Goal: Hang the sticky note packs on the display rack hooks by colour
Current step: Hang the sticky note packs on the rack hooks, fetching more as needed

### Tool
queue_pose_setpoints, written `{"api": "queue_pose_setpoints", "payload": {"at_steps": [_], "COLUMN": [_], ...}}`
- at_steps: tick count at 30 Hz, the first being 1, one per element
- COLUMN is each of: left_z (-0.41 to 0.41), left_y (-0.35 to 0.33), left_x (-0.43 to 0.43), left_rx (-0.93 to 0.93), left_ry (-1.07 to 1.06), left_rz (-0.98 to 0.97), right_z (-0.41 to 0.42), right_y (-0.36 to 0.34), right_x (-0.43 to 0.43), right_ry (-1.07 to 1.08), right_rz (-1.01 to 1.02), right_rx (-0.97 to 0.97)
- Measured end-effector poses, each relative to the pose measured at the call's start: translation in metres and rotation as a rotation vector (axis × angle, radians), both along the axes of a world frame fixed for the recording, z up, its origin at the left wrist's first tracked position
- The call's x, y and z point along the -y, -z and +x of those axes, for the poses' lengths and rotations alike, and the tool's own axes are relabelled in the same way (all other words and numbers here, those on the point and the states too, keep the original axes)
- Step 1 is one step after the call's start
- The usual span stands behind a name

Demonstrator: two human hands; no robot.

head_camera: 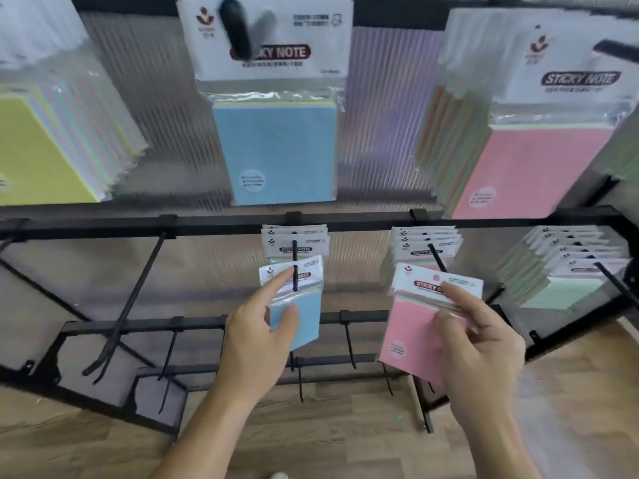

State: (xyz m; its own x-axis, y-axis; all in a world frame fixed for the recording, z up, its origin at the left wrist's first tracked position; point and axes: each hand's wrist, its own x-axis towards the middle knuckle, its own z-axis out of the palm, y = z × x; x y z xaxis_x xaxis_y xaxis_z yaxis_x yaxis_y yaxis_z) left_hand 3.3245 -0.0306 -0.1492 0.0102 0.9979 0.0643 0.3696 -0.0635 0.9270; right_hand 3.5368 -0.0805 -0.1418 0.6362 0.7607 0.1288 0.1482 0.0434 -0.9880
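1. Pinched by the left hand (257, 326), thumb on its blue face and forefinger on its white header, a blue sticky note pack (304, 326) is held at the tip of the middle hook (295, 252). The hook's black rod is seen crossing the header.
2. By the right hand (480, 344), a pink sticky note pack (409, 330) is gripped at its header between thumb and forefinger. It is held tilted, just below the tip of the neighbouring hook (437, 259).
3. Matching packs are already hung behind on both hooks.
4. Green packs (560, 288) are hung further right, and larger packs (276, 150) are displayed on the row above.
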Motion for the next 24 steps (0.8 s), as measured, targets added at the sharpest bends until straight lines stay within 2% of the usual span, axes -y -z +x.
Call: {"api": "queue_pose_setpoints", "payload": {"at_steps": [24], "left_z": [0.020], "left_y": [0.004], "left_x": [-0.018], "left_rx": [-0.031], "left_ry": [-0.106], "left_rz": [-0.042], "right_z": [0.035], "right_y": [0.015], "right_x": [-0.015], "right_ry": [-0.093], "right_rz": [0.003], "right_rx": [-0.012]}}
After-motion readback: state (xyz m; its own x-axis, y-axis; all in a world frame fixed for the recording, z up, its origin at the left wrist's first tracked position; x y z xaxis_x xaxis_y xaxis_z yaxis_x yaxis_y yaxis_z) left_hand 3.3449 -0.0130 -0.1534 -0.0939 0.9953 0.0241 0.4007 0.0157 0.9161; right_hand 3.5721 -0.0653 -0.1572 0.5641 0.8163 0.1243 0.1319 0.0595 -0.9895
